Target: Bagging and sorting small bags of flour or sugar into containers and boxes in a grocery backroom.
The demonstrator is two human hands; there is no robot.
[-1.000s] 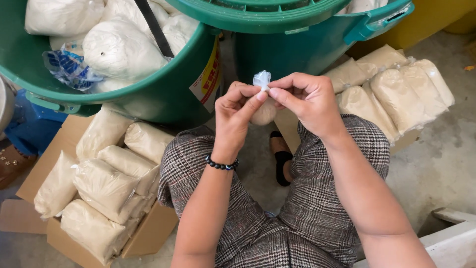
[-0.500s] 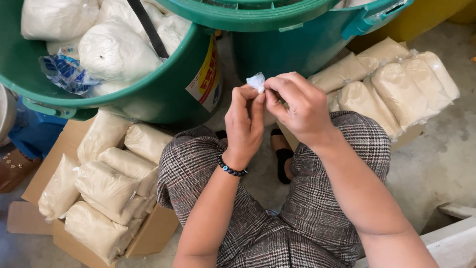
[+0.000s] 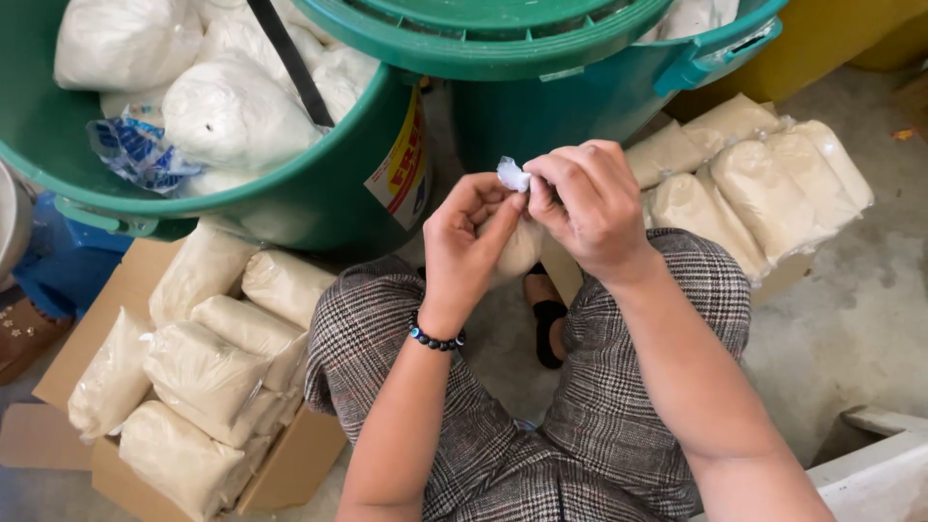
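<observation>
I hold the small bag (image 3: pixel 519 246) up over my knees, between both hands, so its twisted neck stands clear to work on. My left hand (image 3: pixel 469 242) grips the bag's body; my right hand (image 3: pixel 590 208) pinches the white tuft on top. It looks plump, pale, filled with powder.

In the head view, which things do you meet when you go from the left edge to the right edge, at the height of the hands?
Cardboard box of filled bags → left hand → small bag → right hand → pile of filled bags.
</observation>
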